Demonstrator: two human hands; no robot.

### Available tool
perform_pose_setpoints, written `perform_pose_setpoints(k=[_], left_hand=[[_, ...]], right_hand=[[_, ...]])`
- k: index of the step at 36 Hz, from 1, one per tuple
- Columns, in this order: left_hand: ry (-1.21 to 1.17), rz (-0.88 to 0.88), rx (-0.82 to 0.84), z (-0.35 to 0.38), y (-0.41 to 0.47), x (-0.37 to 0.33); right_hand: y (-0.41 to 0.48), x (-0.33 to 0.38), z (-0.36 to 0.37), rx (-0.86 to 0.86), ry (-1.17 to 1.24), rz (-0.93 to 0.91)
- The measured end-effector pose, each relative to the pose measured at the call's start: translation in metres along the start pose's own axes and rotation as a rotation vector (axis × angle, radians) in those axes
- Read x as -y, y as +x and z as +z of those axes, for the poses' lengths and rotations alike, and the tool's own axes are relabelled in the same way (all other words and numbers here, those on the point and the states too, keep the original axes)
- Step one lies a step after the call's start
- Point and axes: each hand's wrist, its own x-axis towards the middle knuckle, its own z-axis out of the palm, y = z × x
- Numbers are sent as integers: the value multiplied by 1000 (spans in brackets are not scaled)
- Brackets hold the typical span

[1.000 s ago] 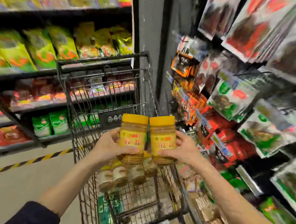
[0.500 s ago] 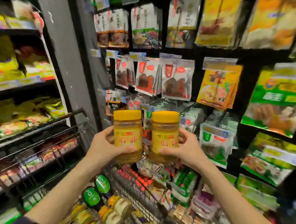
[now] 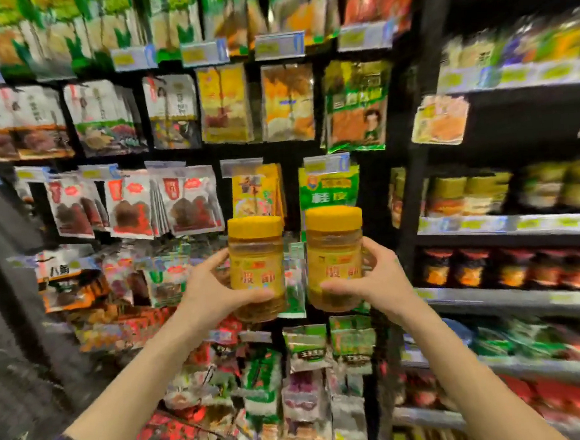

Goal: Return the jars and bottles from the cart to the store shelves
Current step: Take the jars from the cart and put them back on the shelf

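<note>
I hold two clear jars with yellow lids and yellow labels with red characters, upright at chest height. My left hand [image 3: 211, 292] grips the left jar [image 3: 256, 267] from its left side. My right hand [image 3: 375, 279] grips the right jar [image 3: 334, 258] from its right side. A small gap separates the jars. Both are raised in front of a wall of hanging packets. The cart is almost out of view; only a bit of dark wire shows at the bottom left.
Pegs of hanging spice and dried-food packets [image 3: 184, 206] fill the rack straight ahead. To the right stand grey shelves [image 3: 508, 225] with rows of jars [image 3: 468, 193] and packets, blurred. A dark grey pillar [image 3: 6, 260] rises at the left.
The view has swung right and up, away from the cart and onto the hanging packets and right-hand shelves. Both hands kept their jars, now raised higher and a little further apart.
</note>
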Motion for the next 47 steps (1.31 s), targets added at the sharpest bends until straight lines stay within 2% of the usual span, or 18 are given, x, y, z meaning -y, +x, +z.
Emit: perform_pose_setpoints(k=[6, 15, 22, 28, 37, 47], left_hand=[[-52, 40, 148, 58, 8, -30], [-108, 81, 319, 175, 8, -68], [-151, 126, 382, 273, 0, -99], [-181, 170, 354, 343, -1, -118], [-169, 189, 349, 397, 8, -124], [-148, 185, 359, 429, 48, -118]], right_hand=[[-20, -11, -69, -156, -28, 21], [-64, -35, -193, -295, -91, 57], [-85, -54, -290, -353, -119, 67], [-95, -63, -356, -359, -163, 37], [-90, -84, -412, -380, -175, 15], [-46, -116, -432, -358, -179, 18]])
